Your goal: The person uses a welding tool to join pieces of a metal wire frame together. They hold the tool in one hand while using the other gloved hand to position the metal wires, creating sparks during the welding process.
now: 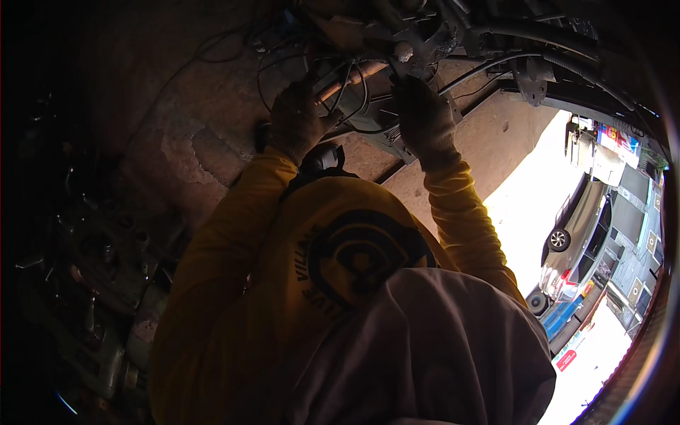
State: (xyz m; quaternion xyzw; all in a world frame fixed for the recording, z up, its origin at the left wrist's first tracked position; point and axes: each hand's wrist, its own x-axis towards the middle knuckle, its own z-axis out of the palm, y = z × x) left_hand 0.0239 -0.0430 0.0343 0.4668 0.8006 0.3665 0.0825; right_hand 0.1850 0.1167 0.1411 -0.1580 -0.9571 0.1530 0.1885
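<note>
Both my hands wear greyish work gloves and reach up into a dark cluster of metal machine parts and cables. My left hand (pixel 296 119) is closed beside an orange-brown rod (pixel 352 81), its thumb pointing right; what it grips is lost in shadow. On the rod's other side my right hand (pixel 427 120) is closed at the lower end of a dark metal part (pixel 398 69); whether it holds that or something else cannot be made out. Thin black cables (pixel 345 92) loop between the hands, in front of the rod. A greenish box-like object (pixel 377 126) sits between them.
Dark hoses (pixel 528 57) and metal frame members (pixel 535 92) run along the upper right. Greasy metal parts (pixel 99 297) crowd the left in deep shade. Bare brown ground (pixel 489 142) lies beyond. A parked car (pixel 577 241) stands in bright light at right.
</note>
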